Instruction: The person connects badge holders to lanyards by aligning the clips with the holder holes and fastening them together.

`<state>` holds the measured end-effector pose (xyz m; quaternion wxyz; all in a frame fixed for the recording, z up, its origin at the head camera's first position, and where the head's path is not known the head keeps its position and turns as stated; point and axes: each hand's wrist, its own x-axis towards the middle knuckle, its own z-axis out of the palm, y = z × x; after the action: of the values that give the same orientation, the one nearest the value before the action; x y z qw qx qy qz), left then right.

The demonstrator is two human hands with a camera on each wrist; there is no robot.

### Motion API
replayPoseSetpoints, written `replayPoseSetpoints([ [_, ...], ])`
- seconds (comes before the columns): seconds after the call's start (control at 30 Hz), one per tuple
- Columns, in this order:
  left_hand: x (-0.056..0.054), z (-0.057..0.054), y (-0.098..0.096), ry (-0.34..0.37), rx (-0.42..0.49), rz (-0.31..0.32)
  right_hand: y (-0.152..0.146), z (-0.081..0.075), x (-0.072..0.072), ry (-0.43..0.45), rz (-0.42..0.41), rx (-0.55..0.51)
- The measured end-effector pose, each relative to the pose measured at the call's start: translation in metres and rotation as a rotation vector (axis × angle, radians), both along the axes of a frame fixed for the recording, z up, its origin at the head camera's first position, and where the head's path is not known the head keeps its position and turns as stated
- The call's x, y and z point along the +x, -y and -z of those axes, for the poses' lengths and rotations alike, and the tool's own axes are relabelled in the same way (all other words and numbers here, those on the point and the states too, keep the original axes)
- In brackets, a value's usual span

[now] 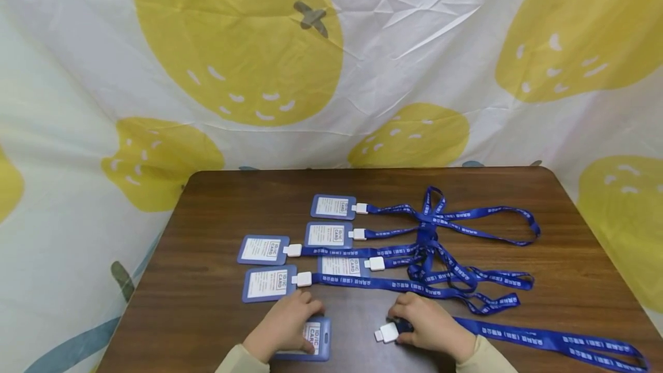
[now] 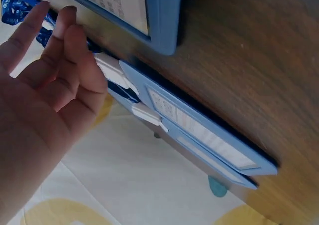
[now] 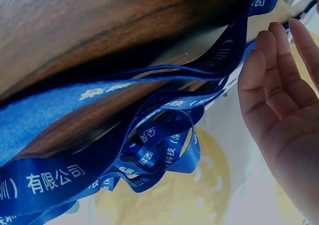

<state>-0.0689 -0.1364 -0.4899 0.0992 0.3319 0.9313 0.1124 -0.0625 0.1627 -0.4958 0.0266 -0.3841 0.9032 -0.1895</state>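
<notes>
My left hand point(image 1: 285, 324) lies over the left part of a blue card holder point(image 1: 324, 338) at the front of the table, thumb against its face. That holder's slot faces right, with no clip in it. In the left wrist view, the fingers of the left hand point(image 2: 65, 80) are loosely bent beside the holder's frame point(image 2: 163, 20). To the right, my right hand point(image 1: 430, 324) pinches the dark end of a blue lanyard point(image 1: 528, 335) behind its white clip point(image 1: 387, 332). The clip points left toward the slot, apart from it. The right wrist view hides the right thumb.
Behind the hands lie several card holders point(image 1: 247, 285) joined by white clips point(image 1: 304, 279) to blue lanyards. Their straps point(image 1: 427, 235) tangle at centre right. A brown wooden table point(image 1: 171, 281) carries everything; a fruit-print cloth point(image 1: 404, 73) hangs behind its far edge.
</notes>
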Motion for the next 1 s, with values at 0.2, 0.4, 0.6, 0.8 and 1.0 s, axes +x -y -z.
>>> replayPoseSetpoints([
  [0.2,0.0025,0.0031,0.0004,-0.020,-0.092,-0.003,0.0024,0.0027,0.0010,-0.002,-0.012,0.022],
  [0.4,0.0033,0.0060,-0.0019,-0.039,-0.127,-0.011,0.0041,0.0050,0.0006,0.036,-0.009,0.032],
  [0.6,0.0031,0.0086,-0.0035,-0.035,-0.107,-0.021,0.0051,0.0073,0.0001,0.038,-0.009,0.017],
  [0.8,0.0020,0.0078,-0.0066,0.000,-0.087,-0.032,0.0061,0.0093,-0.0008,0.067,0.005,0.032],
  [1.0,-0.0014,0.0096,-0.0056,0.061,-0.048,-0.034,0.0069,0.0079,-0.0022,0.094,0.021,0.017],
])
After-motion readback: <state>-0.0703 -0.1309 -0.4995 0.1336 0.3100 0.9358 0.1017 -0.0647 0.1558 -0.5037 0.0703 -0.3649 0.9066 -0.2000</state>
